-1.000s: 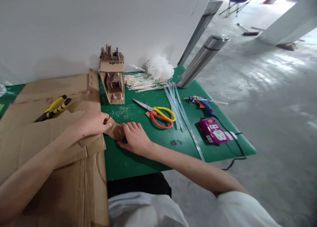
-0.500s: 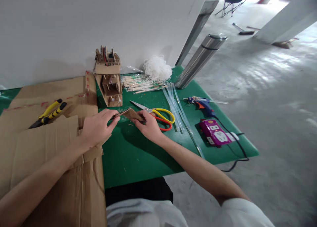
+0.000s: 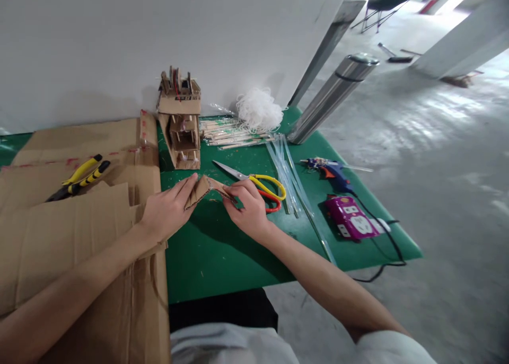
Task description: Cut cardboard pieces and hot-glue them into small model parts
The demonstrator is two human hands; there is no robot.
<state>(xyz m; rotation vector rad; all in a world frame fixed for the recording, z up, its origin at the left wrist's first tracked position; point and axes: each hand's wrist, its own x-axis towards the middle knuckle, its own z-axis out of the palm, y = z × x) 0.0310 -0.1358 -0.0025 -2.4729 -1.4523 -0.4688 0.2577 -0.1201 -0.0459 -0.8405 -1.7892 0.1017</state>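
A small folded strip of cardboard (image 3: 200, 190), bent into a peak, is held above the green table between both my hands. My left hand (image 3: 169, 207) grips its left side, fingers pressed along the outer face. On the right side, my right hand (image 3: 248, 207) pinches the other end between thumb and fingers. Just behind my right hand lie scissors (image 3: 267, 186) with a yellow and a red handle, blades pointing left. A cardboard structure with tiers (image 3: 181, 123) stands beyond my left hand, against the wall.
Large cardboard sheets (image 3: 59, 247) cover the left, with yellow-black pliers (image 3: 81, 178) on top. Behind lie wooden sticks (image 3: 234, 133) and a white string bundle (image 3: 260, 109). Clear glue sticks (image 3: 292, 178), a steel flask (image 3: 334, 96), a glue gun (image 3: 332, 172) and a purple power strip (image 3: 352, 218) are right.
The cardboard strip has been turned and tilted, now showing its peaked fold and corrugated edge. My left hand has rolled, its fingers now extended along the piece. The view has shifted slightly.
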